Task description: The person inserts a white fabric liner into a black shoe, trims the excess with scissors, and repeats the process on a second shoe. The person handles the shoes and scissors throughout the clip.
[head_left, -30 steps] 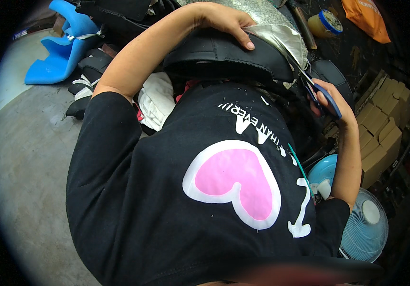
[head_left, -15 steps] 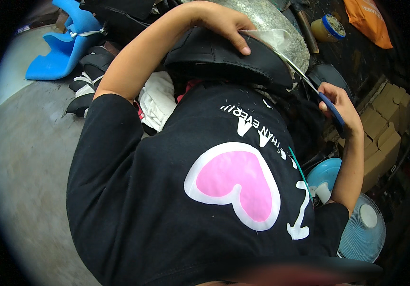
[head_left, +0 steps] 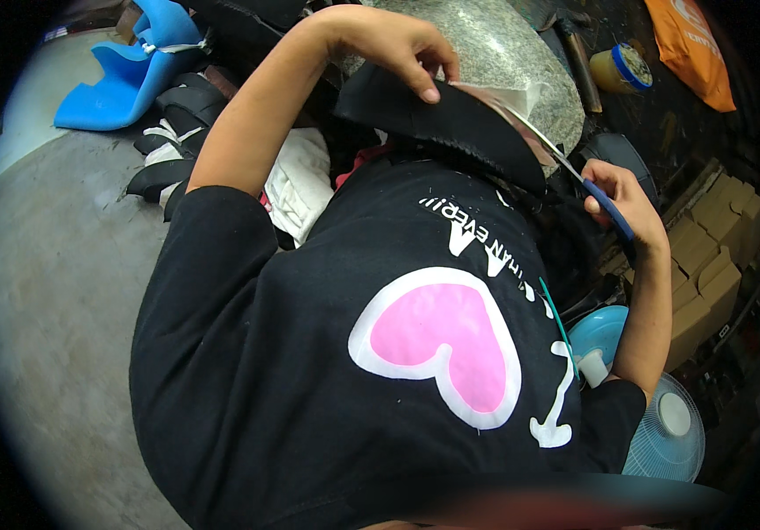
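My left hand (head_left: 402, 55) pinches the upper edge of a black shoe upper (head_left: 455, 132), held in front of my belly. Along its far edge runs a thin white lining (head_left: 518, 97), with a pinkish inner face beside it. My right hand (head_left: 631, 201) grips the blue handles of a pair of scissors (head_left: 608, 205). The scissors' long blades lie along the lining edge at the right end of the upper; whether they are cutting into it cannot be made out.
Beyond the upper lies a speckled stone slab (head_left: 486, 40), with a tool handle (head_left: 581, 71), a blue-rimmed jar (head_left: 620, 69) and an orange bag (head_left: 691, 49) to its right. Cardboard boxes (head_left: 707, 265) and a fan (head_left: 662, 433) stand right. Blue foam (head_left: 119, 88) and black pieces (head_left: 192, 104) lie left.
The shoe upper has tilted, so more of its pinkish inner face shows by the lining. My left hand has shifted slightly left, and the scissors a little down and left.
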Motion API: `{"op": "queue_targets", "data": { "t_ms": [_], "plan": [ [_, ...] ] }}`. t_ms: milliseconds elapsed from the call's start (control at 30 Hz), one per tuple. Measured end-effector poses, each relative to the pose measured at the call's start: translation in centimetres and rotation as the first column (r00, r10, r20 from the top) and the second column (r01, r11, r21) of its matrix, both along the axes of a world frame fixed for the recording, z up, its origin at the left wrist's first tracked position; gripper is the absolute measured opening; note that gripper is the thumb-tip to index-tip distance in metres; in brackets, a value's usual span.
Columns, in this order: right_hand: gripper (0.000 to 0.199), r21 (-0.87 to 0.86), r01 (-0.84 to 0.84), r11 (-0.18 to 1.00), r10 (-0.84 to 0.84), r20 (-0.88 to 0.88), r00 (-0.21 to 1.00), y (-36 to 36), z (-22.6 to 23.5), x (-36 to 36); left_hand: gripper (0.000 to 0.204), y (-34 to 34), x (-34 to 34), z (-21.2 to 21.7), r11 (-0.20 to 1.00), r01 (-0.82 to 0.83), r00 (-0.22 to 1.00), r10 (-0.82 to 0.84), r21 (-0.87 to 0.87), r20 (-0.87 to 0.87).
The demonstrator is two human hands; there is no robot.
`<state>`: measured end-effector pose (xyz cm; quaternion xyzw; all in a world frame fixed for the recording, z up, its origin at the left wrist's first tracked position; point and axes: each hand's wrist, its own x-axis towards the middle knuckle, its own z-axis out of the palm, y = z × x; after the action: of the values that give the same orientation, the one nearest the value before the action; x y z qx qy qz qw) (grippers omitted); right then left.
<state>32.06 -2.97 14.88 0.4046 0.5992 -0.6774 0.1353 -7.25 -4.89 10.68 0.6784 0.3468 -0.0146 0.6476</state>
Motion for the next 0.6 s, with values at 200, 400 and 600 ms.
{"op": "queue_targets", "data": {
  "t_ms": [200, 400, 600],
  "plan": [
    [0.051, 0.386, -0.246, 0.889, 0.232, 0.084, 0.969, -0.8, 0.5, -1.3, 0.035, -1.6, 0.2, -1.3, 0.994, -0.079, 0.968, 0.096, -0.081, 0.234],
    [0.050, 0.283, -0.202, 0.938, 0.176, 0.117, 0.977, -0.7, 1.8, -0.2, 0.029, -2.2, -0.3, -1.8, 0.985, -0.166, 0.950, 0.148, 0.044, 0.274],
    [0.051, 0.030, -0.047, 0.998, 0.047, 0.001, 0.999, -1.2, 0.8, 0.5, 0.025, -2.4, -0.3, -2.8, 0.975, -0.201, 0.913, 0.220, -0.092, 0.343]
  ]
}}
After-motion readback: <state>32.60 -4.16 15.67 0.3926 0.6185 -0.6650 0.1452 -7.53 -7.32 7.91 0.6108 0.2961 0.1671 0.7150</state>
